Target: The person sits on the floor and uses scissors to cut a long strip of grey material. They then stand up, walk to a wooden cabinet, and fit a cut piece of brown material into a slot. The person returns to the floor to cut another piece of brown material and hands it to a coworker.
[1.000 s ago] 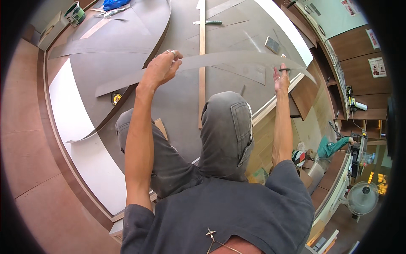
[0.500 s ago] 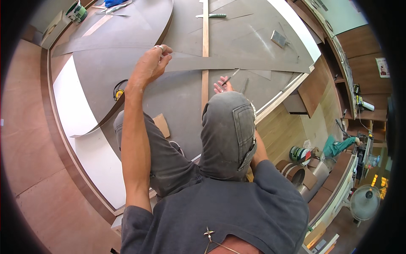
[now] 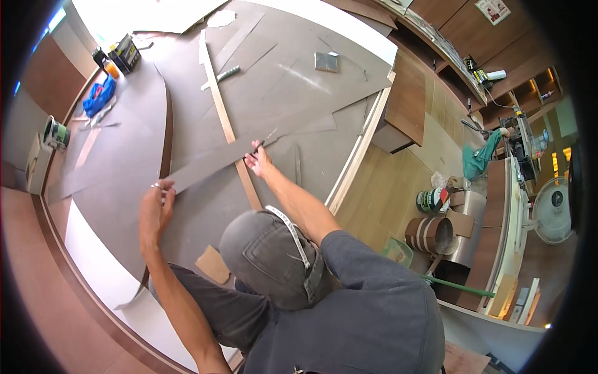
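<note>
A long grey strip (image 3: 212,163) lies diagonally over a large grey sheet (image 3: 283,81), crossing a pale wooden batten (image 3: 218,103). My left hand (image 3: 157,209) has its fingers curled at the strip's near edge, seemingly pinching it, beside the dark edge of a curved grey panel (image 3: 124,156). Palm turned up, my right hand (image 3: 260,163) holds a slim dark pen-like tool (image 3: 256,148) with a thin pale tip, just over the strip; its exact kind is too small to tell. A tan cardboard scrap (image 3: 213,265) lies beside my raised knee.
Beyond the batten lie a knife with a grey-green handle (image 3: 228,74) and a dark square block (image 3: 326,61). A blue cloth bundle (image 3: 99,98) and a bucket (image 3: 56,134) are at far left. On the right floor stand another bucket (image 3: 430,201) and a fan (image 3: 554,209).
My view has turned to the right. My right hand has come out from behind my knee and reached forward over the strip with the slim tool. The strip now slants more.
</note>
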Action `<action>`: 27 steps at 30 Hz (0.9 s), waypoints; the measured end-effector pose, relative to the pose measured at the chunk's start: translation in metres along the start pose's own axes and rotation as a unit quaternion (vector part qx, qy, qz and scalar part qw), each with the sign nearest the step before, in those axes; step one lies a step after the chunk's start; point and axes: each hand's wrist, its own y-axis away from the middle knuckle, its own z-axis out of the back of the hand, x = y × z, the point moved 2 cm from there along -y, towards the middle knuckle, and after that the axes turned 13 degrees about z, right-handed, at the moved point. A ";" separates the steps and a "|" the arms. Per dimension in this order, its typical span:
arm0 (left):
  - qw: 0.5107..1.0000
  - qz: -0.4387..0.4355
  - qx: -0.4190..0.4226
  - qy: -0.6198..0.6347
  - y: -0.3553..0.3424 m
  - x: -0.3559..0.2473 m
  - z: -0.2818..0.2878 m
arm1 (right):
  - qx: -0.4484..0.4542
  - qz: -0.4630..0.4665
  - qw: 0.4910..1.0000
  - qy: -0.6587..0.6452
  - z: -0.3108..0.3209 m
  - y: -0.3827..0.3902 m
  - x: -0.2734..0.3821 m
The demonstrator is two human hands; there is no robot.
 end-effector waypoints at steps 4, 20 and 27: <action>0.999 -0.033 0.024 0.005 -0.014 -0.010 -0.017 | 0.002 0.006 1.000 -0.029 0.015 -0.016 0.015; 0.999 -0.009 -0.002 0.041 -0.038 0.044 0.012 | -0.005 0.217 0.972 0.088 0.102 -0.023 0.207; 0.992 0.107 0.003 0.061 -0.007 0.134 0.055 | 0.043 0.238 0.877 0.415 0.128 0.081 0.136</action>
